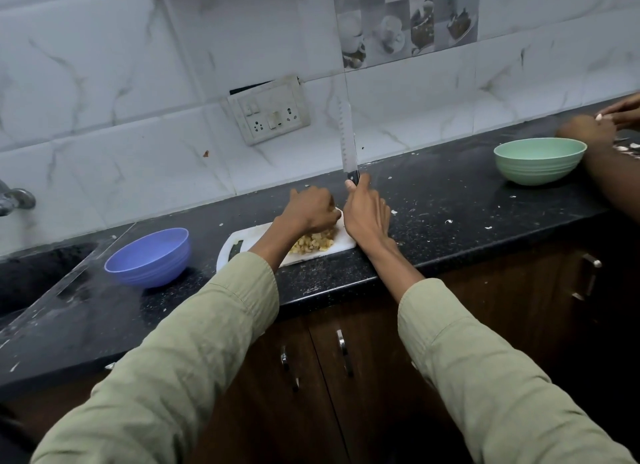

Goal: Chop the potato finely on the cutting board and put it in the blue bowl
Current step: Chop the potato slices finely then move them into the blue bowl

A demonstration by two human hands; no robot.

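A white cutting board (242, 244) lies on the black counter, with a pile of small yellow potato pieces (313, 245) on its right half. My left hand (310, 209) hovers over the far side of the pile with curled fingers; what it holds is hidden. My right hand (365, 211) grips the black handle of a knife (347, 145), whose blade points straight up in front of the wall tiles. The blue bowl (150, 257) stands left of the board, apparently empty.
A green bowl (540, 160) sits at the right on the counter (450, 204), beside another person's hands (588, 129) working on pale peels. A sink (31, 276) and tap lie at far left. A switch plate hangs on the wall. Small scraps dot the counter.
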